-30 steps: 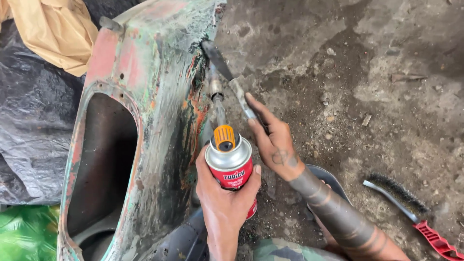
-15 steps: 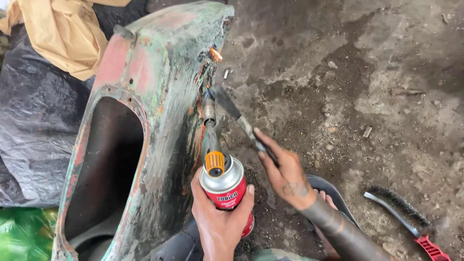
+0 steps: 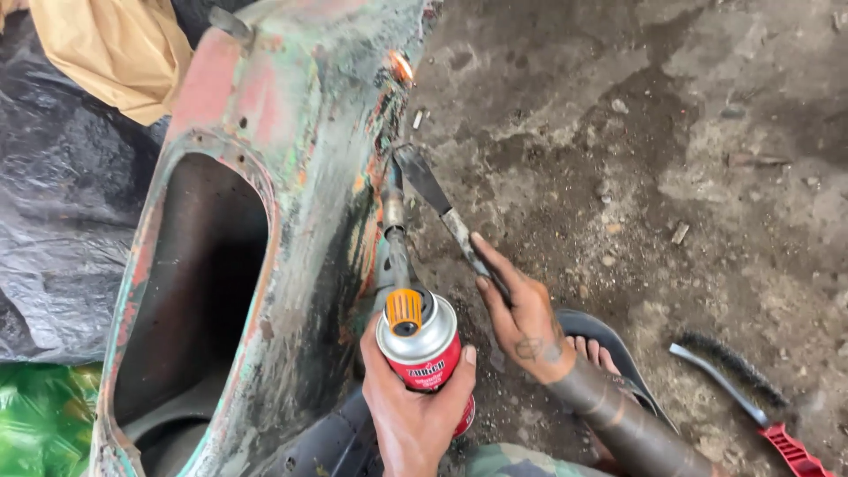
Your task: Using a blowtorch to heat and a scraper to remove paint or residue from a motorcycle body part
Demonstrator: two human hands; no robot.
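Observation:
My left hand (image 3: 412, 409) grips a red and silver gas can (image 3: 422, 351) with an orange knob; its metal torch nozzle (image 3: 392, 205) points up along an old metal body panel (image 3: 265, 230) with flaking green and red paint. A small flame (image 3: 401, 65) burns on the panel's edge further up. My right hand (image 3: 523, 314) holds a flat metal scraper (image 3: 439, 198), its blade resting against the panel's edge beside the nozzle.
The panel has a large oval opening (image 3: 190, 291). A wire brush with a red handle (image 3: 751, 402) lies on the dirty concrete floor at lower right. My sandalled foot (image 3: 596, 349) is under my right wrist. Black plastic sheet (image 3: 62, 230) and yellow cloth (image 3: 115, 53) lie at left.
The view has shifted so the panel and both hands sit lower in the picture. The scraper blade stays at the panel's edge and the flame spot shows further up it.

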